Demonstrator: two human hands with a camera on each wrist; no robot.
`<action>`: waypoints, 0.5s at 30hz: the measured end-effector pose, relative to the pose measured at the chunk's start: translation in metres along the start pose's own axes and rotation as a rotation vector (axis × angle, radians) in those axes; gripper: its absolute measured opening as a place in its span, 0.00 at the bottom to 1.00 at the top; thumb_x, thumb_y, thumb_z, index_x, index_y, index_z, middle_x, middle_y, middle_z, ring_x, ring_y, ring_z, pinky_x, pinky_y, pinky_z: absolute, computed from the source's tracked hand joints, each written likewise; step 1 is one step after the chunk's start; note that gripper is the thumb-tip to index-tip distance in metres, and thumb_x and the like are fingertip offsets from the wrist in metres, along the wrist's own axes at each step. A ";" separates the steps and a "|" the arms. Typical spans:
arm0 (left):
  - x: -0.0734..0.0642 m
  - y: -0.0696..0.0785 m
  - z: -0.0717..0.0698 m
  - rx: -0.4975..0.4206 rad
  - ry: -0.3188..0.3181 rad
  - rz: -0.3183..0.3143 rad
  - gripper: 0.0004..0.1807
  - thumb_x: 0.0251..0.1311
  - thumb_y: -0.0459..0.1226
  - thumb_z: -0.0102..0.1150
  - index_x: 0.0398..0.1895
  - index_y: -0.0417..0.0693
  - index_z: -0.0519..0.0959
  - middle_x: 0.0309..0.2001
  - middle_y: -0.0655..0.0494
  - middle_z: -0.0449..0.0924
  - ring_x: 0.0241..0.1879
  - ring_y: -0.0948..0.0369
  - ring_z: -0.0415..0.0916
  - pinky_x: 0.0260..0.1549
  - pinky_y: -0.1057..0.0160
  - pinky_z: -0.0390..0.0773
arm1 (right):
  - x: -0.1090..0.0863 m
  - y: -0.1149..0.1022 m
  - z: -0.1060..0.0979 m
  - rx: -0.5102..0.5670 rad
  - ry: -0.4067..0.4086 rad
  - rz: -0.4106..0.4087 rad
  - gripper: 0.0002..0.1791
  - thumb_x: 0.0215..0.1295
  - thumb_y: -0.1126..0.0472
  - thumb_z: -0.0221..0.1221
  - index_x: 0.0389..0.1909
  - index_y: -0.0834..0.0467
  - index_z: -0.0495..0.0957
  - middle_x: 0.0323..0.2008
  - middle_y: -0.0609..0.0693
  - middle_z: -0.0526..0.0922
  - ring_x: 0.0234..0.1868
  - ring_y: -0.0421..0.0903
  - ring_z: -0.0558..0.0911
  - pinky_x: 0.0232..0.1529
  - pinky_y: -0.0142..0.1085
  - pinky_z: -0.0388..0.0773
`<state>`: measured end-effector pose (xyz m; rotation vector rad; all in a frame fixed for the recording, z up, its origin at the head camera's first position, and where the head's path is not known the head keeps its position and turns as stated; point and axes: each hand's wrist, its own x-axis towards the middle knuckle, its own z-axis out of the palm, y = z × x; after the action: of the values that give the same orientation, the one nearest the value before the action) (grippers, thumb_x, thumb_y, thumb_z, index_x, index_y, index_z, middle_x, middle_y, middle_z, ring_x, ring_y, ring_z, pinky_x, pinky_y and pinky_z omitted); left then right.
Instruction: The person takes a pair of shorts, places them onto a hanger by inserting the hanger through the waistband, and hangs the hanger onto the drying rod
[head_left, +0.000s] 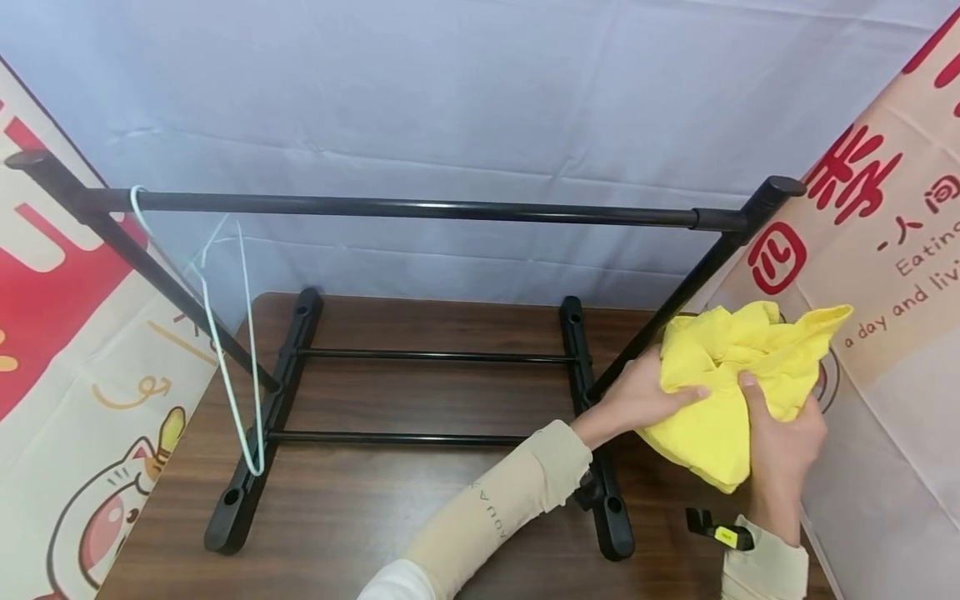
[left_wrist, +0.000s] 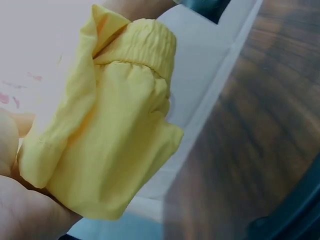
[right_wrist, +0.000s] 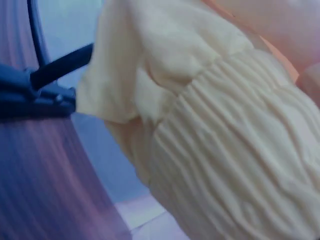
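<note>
Bunched yellow cloth, a garment with a gathered elastic band, is held up over the right side of the table. My left hand grips its left side, thumb lying across the front. On the lower right, my right hand grips it with the thumb pressed on the front. The left wrist view shows the garment folded over, its ruffled band at the top. Close up in the right wrist view, the pleated elastic fills much of the picture. The fingers behind the cloth are mostly hidden.
A black metal rack stands on the brown wooden table, its right post close to my left hand. From the left end of its top bar hangs a pale green hanger. Printed sheets flank both sides; a plain pale cloth covers the back.
</note>
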<state>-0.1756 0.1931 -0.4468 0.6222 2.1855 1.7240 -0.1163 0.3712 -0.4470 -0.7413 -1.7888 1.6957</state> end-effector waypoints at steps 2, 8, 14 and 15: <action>-0.003 0.009 -0.006 0.030 -0.017 0.019 0.32 0.65 0.49 0.71 0.69 0.62 0.68 0.40 0.66 0.80 0.30 0.74 0.80 0.32 0.75 0.80 | -0.006 -0.005 0.002 0.036 0.023 -0.016 0.31 0.59 0.59 0.77 0.64 0.51 0.81 0.46 0.37 0.85 0.42 0.32 0.83 0.41 0.18 0.77; -0.018 0.032 -0.027 0.124 -0.067 0.093 0.34 0.65 0.49 0.71 0.69 0.54 0.65 0.39 0.63 0.78 0.29 0.73 0.80 0.30 0.75 0.80 | -0.029 -0.018 0.012 0.217 0.073 -0.176 0.30 0.57 0.65 0.76 0.63 0.55 0.82 0.55 0.48 0.86 0.52 0.42 0.84 0.49 0.24 0.78; -0.040 0.047 -0.049 0.199 -0.073 0.128 0.38 0.64 0.51 0.72 0.70 0.50 0.64 0.40 0.62 0.76 0.30 0.73 0.78 0.29 0.75 0.79 | -0.052 -0.026 0.029 0.298 0.127 -0.425 0.28 0.55 0.67 0.74 0.59 0.63 0.83 0.52 0.55 0.88 0.53 0.48 0.86 0.54 0.30 0.82; -0.043 0.048 -0.052 0.213 -0.070 0.146 0.38 0.64 0.51 0.72 0.70 0.49 0.64 0.40 0.62 0.75 0.31 0.74 0.77 0.29 0.76 0.79 | -0.057 -0.027 0.032 0.319 0.132 -0.462 0.28 0.54 0.67 0.74 0.58 0.65 0.83 0.51 0.56 0.88 0.52 0.49 0.86 0.55 0.31 0.82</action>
<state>-0.1554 0.1367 -0.3896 0.9006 2.3439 1.5198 -0.1007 0.3066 -0.4227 -0.2667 -1.4149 1.5221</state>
